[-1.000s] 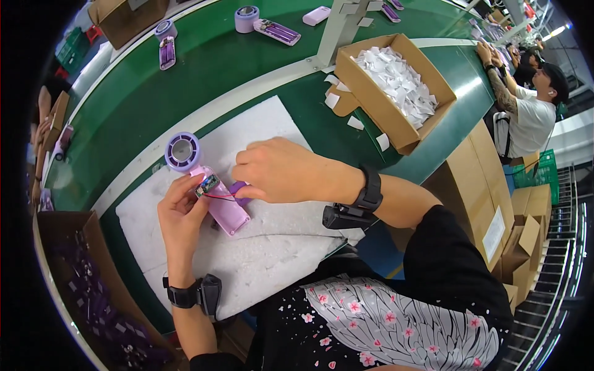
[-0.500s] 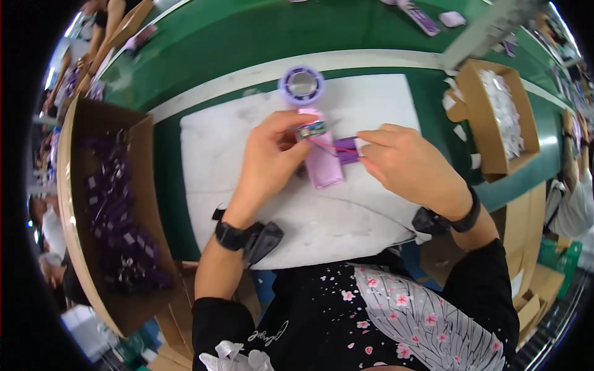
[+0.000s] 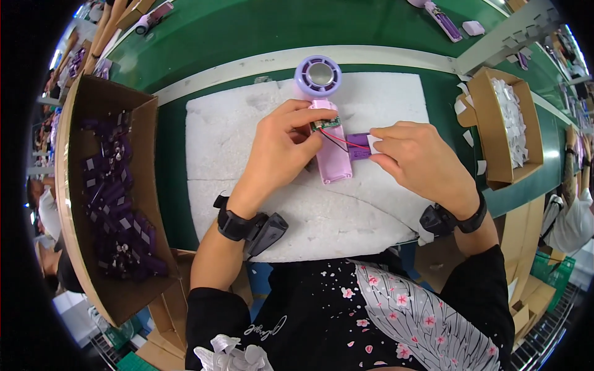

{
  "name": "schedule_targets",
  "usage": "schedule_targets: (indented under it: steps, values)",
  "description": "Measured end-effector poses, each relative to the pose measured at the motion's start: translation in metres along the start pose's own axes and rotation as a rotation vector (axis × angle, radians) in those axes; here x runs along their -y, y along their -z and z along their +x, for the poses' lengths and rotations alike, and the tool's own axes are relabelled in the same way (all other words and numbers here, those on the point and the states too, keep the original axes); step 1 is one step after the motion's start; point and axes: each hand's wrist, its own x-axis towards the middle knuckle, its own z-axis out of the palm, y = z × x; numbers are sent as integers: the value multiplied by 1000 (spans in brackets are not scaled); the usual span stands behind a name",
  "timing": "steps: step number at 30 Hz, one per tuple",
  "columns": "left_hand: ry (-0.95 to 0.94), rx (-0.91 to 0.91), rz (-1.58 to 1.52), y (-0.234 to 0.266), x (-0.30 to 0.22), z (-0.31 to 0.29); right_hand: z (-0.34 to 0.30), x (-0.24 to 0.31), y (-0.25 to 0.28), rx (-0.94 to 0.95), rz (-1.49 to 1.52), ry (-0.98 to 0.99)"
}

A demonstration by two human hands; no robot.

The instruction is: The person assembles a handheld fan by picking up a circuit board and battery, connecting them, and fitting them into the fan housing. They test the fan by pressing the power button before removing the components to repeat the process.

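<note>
A pink handheld-fan housing (image 3: 336,166) lies open on a white foam sheet (image 3: 229,142), its round lilac fan head (image 3: 301,79) pointing away from me. My left hand (image 3: 278,143) grips the housing, thumb and forefinger closed around the small green circuit board (image 3: 330,123). Red and black wires (image 3: 337,141) run from the board toward a purple battery pack (image 3: 357,138) just right of the housing. My right hand (image 3: 422,156) is closed over the pack's right end, pinching a small white piece (image 3: 374,144) against it. The fingers partly hide the pack.
On the left stands a deep cardboard box (image 3: 148,204) of purple battery packs with wires. A smaller carton (image 3: 481,136) on the right holds white pieces. Beyond the pale rail (image 3: 247,67), fan parts (image 3: 444,23) lie on the green surface. Other people work at both sides.
The whole view has shifted a little. The white piece between my right fingers now shows more clearly. My left hand keeps its hold on the housing.
</note>
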Motion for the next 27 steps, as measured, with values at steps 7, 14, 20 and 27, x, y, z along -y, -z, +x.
schedule_targets:
  steps: [7, 14, 20, 27]
  values:
    - [-3, 14, -28, 4, 5, 1, 2, 2, 1, 59, -19, -11]
    - [29, 46, -23, 5, 2, 1, -1, 3, -2, 39, -45, -14]
    - [70, 83, -35, 7, 0, 2, 2, 0, 3, 55, -22, -14]
    - [38, 50, -40, 6, 5, 1, 2, 1, 3, 48, -9, 3]
